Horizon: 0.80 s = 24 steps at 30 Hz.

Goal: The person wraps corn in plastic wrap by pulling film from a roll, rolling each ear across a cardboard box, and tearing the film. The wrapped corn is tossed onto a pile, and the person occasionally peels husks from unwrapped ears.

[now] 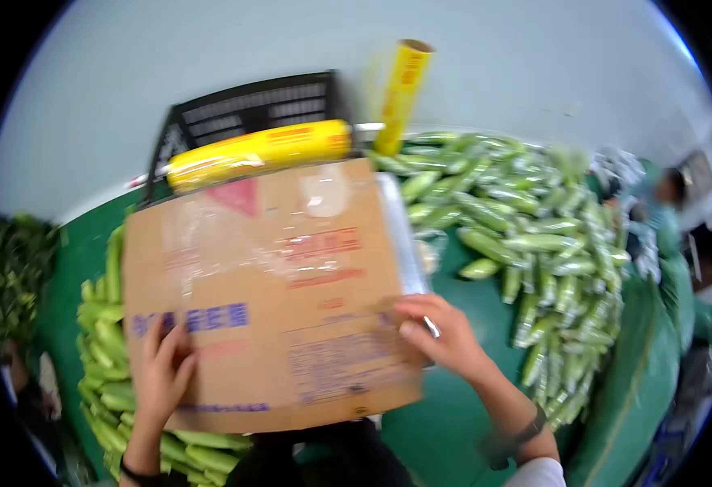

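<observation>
Printed cardboard (250,280): just below yellow film roll (263,152), between green produce heaps (543,243).
Left hand (161,373): on cardboard's face, fingers bent; grip unclear.
Right hand (447,339): at right edge, silvery object (431,326) among fingers; grasp unclear.

Mid-frame, the left hand (163,365) rests on cardboard (258,292), the right hand (443,333) at its right edge; yellow roll (258,154) and crate (246,108) above, wrapped vegetables (547,243) right, more vegetables (112,377) lower left.

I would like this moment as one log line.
left hand: on cardboard, left side | right hand: at cardboard's right edge | lying yellow roll: beyond cardboard
</observation>
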Tool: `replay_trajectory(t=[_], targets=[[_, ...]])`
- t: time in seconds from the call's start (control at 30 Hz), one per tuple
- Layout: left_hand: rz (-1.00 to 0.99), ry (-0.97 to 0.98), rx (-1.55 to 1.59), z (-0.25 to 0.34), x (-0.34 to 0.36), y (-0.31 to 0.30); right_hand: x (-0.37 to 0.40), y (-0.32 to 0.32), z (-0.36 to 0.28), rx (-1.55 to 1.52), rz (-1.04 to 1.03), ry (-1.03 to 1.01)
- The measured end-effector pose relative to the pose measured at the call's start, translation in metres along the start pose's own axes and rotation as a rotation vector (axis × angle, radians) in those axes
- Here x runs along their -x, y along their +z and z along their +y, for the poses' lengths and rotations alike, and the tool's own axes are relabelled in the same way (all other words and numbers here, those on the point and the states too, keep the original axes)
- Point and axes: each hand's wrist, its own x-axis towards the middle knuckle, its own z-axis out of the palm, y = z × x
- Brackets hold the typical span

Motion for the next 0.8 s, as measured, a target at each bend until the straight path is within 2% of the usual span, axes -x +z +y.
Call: replay_trajectory(t=[0.03, 0.07, 0.1, 0.17, 0.23, 0.3, 0.37, 0.4, 0.43, 0.47, 0.53, 0.57, 0.63, 0.67, 0.77, 0.8], targets=[[0.039, 0.027, -0.039, -0.003, -0.012, -0.001, -0.013, 0.02, -0.008, 0.097, -0.021, -0.09], [0.018, -0.036, 0.102, -0.003, -0.027, -0.003, -0.023, 0.035, -0.015, 0.209, -0.028, -0.17], [0.054, 0.022, 0.112, -0.009, -0.041, 0.0, -0.032, 0.045, -0.019, 0.335, -0.024, -0.239], [0.148, 0.113, 0.094, -0.019, -0.071, 0.008, -0.058, 0.058, -0.015, 0.236, 0.032, -0.088], [0.141, 0.121, 0.048, -0.03, -0.093, 0.011, -0.087, 0.066, -0.003, 0.134, 0.071, 0.054], [0.177, 0.17, 0.07, -0.035, -0.114, 0.017, -0.111, 0.074, 0.017, 0.248, 0.121, -0.125], [0.242, 0.3, 0.151, -0.037, -0.121, 0.017, -0.117, 0.07, 0.018, 0.294, 0.144, -0.255], [0.26, 0.318, 0.174, -0.034, -0.117, 0.009, -0.118, 0.066, 0.011, 0.274, 0.141, -0.3], [0.279, 0.198, 0.441, -0.058, -0.11, 0.021, -0.119, 0.063, 0.006, 0.247, 0.133, -0.346], [0.321, 0.125, 0.527, -0.059, -0.098, 0.011, -0.112, 0.061, 0.006, 0.136, 0.139, -0.295], [0.411, 0.096, 0.494, -0.067, -0.067, -0.008, -0.082, 0.049, 0.0, -0.047, 0.127, -0.075], [0.395, 0.146, 0.327, -0.071, -0.047, -0.021, -0.069, 0.04, -0.006, -0.137, 0.123, 0.027], [0.424, 0.333, 0.131, -0.066, -0.01, -0.033, -0.042, 0.024, -0.021, -0.173, 0.233, 0.082], [0.431, 0.451, 0.041, -0.062, 0.008, -0.037, -0.029, 0.019, -0.031, -0.189, 0.213, 0.037], [0.441, 0.402, 0.08, -0.059, 0.066, -0.036, 0.015, 0.025, -0.05, -0.323, 0.202, 0.017], [0.366, 0.313, 0.108, -0.06, 0.086, -0.031, 0.026, 0.03, -0.049, -0.271, 0.18, -0.01]])
